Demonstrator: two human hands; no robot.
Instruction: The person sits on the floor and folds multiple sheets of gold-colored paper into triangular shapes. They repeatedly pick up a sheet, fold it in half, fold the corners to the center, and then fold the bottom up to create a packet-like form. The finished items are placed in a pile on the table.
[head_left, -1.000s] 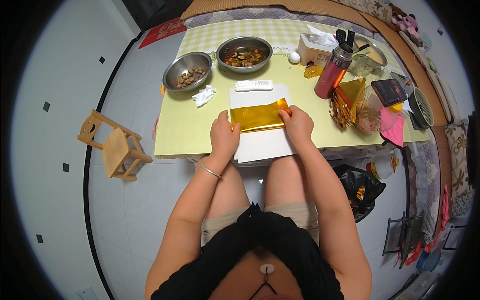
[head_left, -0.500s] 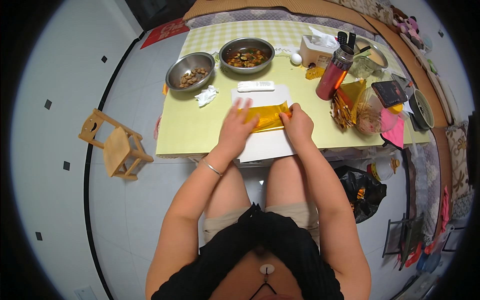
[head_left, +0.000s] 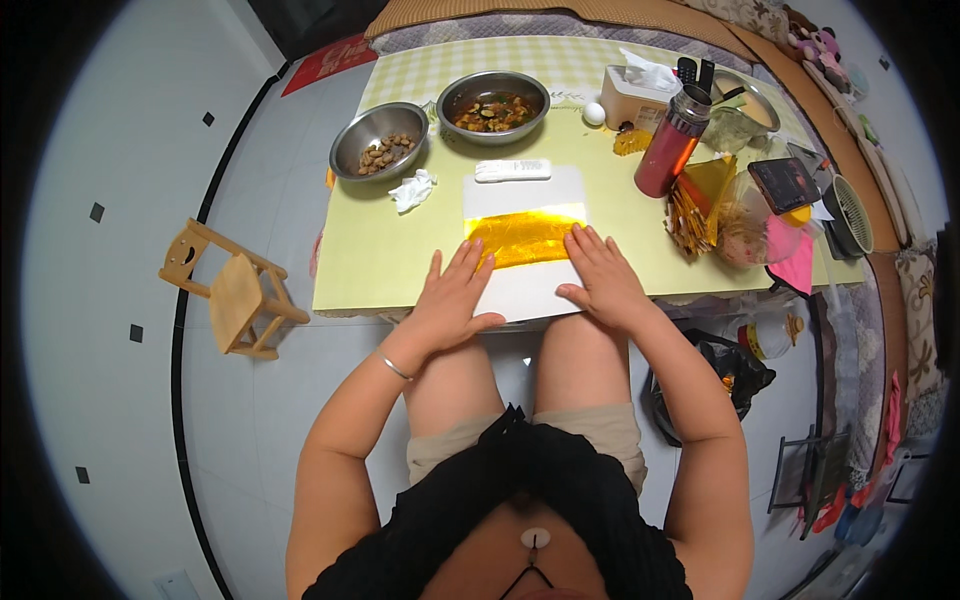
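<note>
A shiny gold foil sheet (head_left: pixel 527 236) lies flat across a white board (head_left: pixel 530 293) at the table's near edge. My left hand (head_left: pixel 447 300) is open, its fingertips on the foil's left near corner. On the right side my right hand (head_left: pixel 606 275) is open too, fingers stretched out and touching the foil's right end. Both thumbs point inward over the board. Just beyond the foil, a white oblong case (head_left: pixel 513 171) sits on the board's far end. A crumpled white tissue (head_left: pixel 412 190) lies to its left.
Two steel bowls, one with nuts (head_left: pixel 345 150) and one with food in liquid (head_left: pixel 493 135), stand behind. To the right are a red flask (head_left: pixel 664 160), folded gold papers (head_left: pixel 690 205), a phone (head_left: pixel 784 186) and a tissue box (head_left: pixel 633 98). A small wooden chair (head_left: pixel 235 290) stands left.
My right hand has let go of the foil's right end and now rests flat on it. My left hand has drawn back toward me and left. The foil lies flatter.
</note>
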